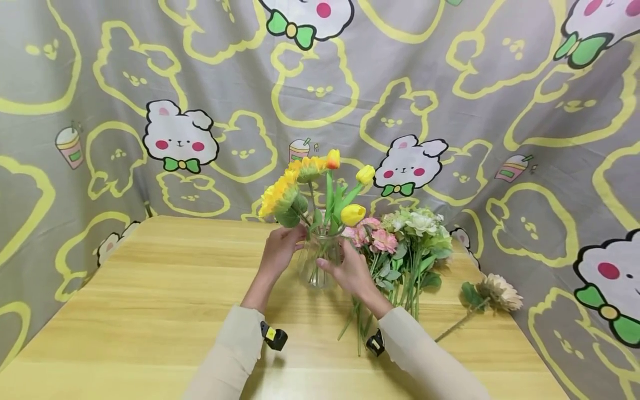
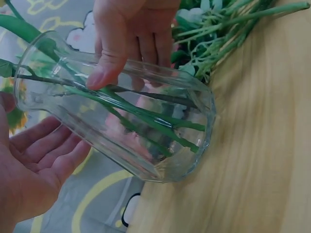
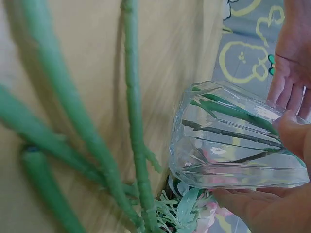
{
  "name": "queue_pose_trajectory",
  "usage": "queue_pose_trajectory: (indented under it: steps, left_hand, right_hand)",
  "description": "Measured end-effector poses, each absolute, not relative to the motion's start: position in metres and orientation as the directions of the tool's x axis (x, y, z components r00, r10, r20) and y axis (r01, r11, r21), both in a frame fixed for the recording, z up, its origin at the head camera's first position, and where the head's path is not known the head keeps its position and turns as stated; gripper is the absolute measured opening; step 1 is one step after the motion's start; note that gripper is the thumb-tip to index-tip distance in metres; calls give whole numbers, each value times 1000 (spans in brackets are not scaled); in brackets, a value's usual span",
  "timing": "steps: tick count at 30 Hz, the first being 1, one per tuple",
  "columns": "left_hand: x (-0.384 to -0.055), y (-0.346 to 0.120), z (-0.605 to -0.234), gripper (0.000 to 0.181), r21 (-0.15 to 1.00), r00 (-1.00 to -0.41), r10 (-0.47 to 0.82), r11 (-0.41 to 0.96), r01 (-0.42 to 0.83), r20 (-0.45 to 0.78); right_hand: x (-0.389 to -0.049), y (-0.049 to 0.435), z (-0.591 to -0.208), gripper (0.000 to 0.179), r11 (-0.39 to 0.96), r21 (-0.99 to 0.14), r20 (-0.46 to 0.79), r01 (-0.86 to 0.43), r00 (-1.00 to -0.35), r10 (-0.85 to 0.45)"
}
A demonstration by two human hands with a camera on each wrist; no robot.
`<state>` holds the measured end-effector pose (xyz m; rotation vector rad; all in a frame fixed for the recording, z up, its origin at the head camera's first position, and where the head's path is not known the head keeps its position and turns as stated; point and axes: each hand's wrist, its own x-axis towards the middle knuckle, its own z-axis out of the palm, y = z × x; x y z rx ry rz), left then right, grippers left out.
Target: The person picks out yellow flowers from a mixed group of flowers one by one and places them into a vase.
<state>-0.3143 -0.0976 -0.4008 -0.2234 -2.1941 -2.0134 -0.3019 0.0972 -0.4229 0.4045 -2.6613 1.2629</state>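
Observation:
A clear glass vase (image 1: 316, 266) stands on the wooden table, holding yellow sunflowers (image 1: 280, 194) and several tulips (image 1: 353, 214) in yellow and orange. Their green and brown stems (image 2: 146, 114) show through the glass. My right hand (image 1: 352, 272) grips the vase's right side, its thumb across the front and its fingers behind, as the left wrist view shows. On the other side, my left hand (image 1: 282, 250) is up by the vase's neck, below the sunflowers. Its fingers (image 2: 46, 143) are extended alongside the glass, with the palm toward it.
Right of the vase lies a bunch of pink flowers (image 1: 384, 240) and pale green-white flowers (image 1: 422, 225), stems toward me. A single beige flower (image 1: 500, 293) lies near the table's right edge. A patterned cloth (image 1: 235, 83) hangs behind the table (image 1: 150, 311).

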Motion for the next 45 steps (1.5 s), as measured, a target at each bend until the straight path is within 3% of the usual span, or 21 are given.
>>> queue_pose_trajectory:
  steps: [15, 25, 35, 45]
  left_hand:
    - [-336, -97, -404, 54, 980, -980, -3, 30, 199, 199]
    - [-312, -88, -394, 76, 994, -999, -32, 110, 26, 29]
    - [-319, -84, -397, 64, 993, -1000, -18, 116, 19, 21]
    - [-306, -98, -413, 47, 973, -999, 32, 232, -1, -9]
  right_hand:
    - [-321, 87, -425, 71, 610, -748, 258, -261, -961, -94]
    - [-319, 86, -423, 73, 629, -743, 240, -230, -968, -71]
    - [-327, 88, -421, 68, 641, -730, 254, -238, -965, -68]
    - [-327, 86, -424, 69, 642, -727, 260, -242, -963, -69]
